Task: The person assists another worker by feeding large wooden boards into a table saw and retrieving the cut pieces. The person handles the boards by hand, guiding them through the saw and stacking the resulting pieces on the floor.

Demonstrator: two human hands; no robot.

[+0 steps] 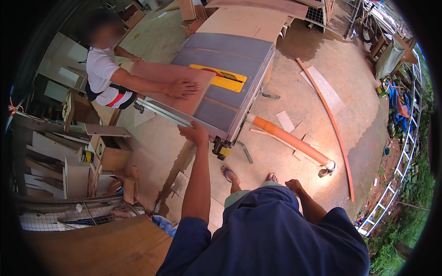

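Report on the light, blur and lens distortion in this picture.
In the head view, bright light washes the pale concrete floor around the near end of the orange plastic pipe; in the head view, the white metal ladder bows toward the right rim; in the head view, the co-worker's head is blurred, while the person's bare left hand looks fairly sharp.

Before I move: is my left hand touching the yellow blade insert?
Apart. The head view shows gray tabletop between the left hand and the yellow blade insert.
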